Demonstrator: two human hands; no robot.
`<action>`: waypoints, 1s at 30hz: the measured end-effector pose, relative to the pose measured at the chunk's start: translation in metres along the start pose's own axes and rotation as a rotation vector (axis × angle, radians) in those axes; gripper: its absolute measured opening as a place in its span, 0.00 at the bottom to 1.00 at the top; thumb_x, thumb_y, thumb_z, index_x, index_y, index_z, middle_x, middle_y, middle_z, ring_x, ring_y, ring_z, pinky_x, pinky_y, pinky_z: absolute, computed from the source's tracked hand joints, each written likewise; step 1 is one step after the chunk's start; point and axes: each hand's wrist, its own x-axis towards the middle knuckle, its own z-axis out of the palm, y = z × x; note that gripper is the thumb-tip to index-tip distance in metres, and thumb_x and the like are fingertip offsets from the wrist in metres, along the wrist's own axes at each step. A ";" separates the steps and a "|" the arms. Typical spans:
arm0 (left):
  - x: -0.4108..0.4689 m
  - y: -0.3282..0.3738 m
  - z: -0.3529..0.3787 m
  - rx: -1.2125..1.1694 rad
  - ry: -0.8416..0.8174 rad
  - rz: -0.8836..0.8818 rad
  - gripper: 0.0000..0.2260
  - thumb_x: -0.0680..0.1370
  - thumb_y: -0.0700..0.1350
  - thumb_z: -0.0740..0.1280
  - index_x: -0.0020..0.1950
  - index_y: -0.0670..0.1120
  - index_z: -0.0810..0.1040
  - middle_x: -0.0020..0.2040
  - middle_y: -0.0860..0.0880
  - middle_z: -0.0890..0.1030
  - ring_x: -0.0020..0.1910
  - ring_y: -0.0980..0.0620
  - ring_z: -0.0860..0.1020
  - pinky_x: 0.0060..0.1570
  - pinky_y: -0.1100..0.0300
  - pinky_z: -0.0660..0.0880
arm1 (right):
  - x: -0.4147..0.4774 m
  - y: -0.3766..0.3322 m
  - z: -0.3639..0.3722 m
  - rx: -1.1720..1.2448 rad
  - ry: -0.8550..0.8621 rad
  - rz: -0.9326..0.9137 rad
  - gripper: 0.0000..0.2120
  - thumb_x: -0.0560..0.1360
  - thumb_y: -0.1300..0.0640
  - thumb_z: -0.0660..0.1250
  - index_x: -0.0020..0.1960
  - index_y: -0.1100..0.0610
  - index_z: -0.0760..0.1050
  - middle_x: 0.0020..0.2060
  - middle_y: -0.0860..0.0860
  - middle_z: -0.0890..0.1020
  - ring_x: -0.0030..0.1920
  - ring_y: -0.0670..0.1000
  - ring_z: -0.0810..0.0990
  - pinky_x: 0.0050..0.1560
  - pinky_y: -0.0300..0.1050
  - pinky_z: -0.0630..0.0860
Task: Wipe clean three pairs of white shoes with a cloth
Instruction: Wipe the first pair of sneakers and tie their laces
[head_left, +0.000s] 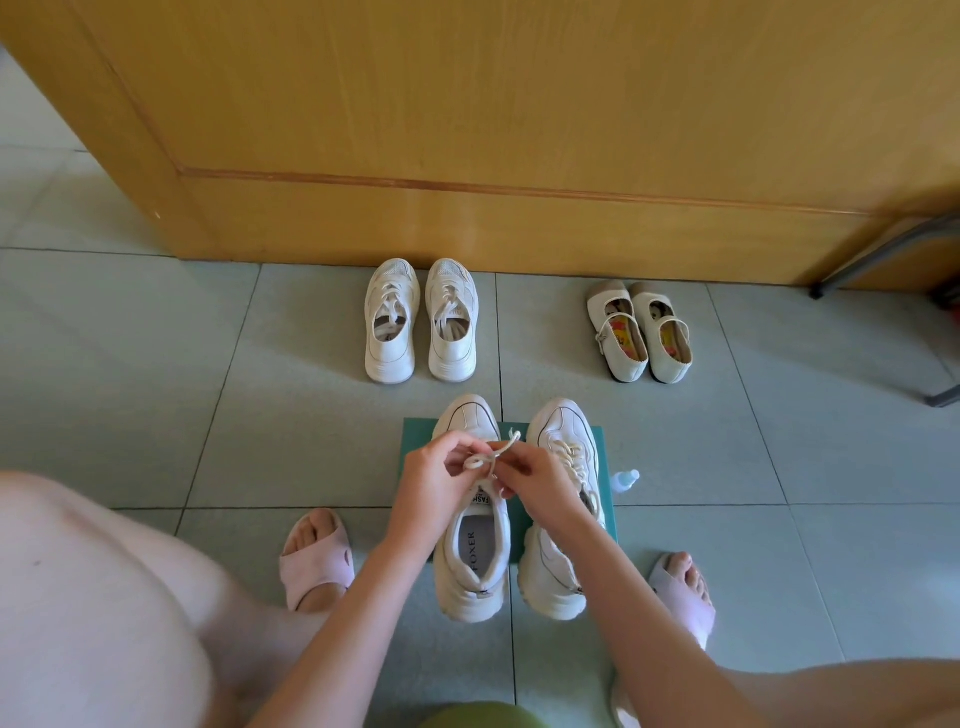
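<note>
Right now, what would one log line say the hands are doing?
left hand: pinches shoelace | right hand: pinches shoelace | shoe: near-left sneaker on teal mat | wiping: none

Smooth floor tiles (156, 395) with slight sheen; wood panel (415, 104) smooth, varnished-looking. The near sneakers (470, 561) have smooth leather-like uppers and a woven cloth lace (485, 460); far sneakers (392, 322) have mesh toes. Matt green mat (415, 436), clear plastic bottle (626, 479).
</note>
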 end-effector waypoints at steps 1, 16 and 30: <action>0.000 -0.001 -0.001 -0.007 0.000 -0.006 0.06 0.72 0.35 0.71 0.45 0.45 0.82 0.41 0.54 0.84 0.42 0.62 0.81 0.45 0.66 0.78 | 0.001 0.000 -0.002 -0.008 0.001 0.007 0.08 0.76 0.66 0.63 0.50 0.60 0.80 0.34 0.50 0.79 0.30 0.42 0.74 0.35 0.34 0.73; -0.004 -0.015 -0.028 -0.302 0.104 -0.394 0.06 0.71 0.41 0.73 0.45 0.40 0.81 0.38 0.45 0.84 0.35 0.54 0.82 0.31 0.66 0.77 | -0.013 -0.001 -0.027 -0.762 0.135 0.078 0.07 0.75 0.56 0.65 0.39 0.47 0.74 0.34 0.43 0.79 0.33 0.44 0.75 0.36 0.41 0.75; -0.002 -0.016 -0.044 -0.488 0.131 -0.575 0.03 0.72 0.36 0.71 0.45 0.39 0.80 0.33 0.47 0.84 0.30 0.55 0.82 0.32 0.64 0.80 | -0.018 0.003 -0.025 -0.777 0.266 0.101 0.03 0.75 0.56 0.65 0.43 0.53 0.77 0.37 0.47 0.80 0.36 0.47 0.77 0.31 0.37 0.70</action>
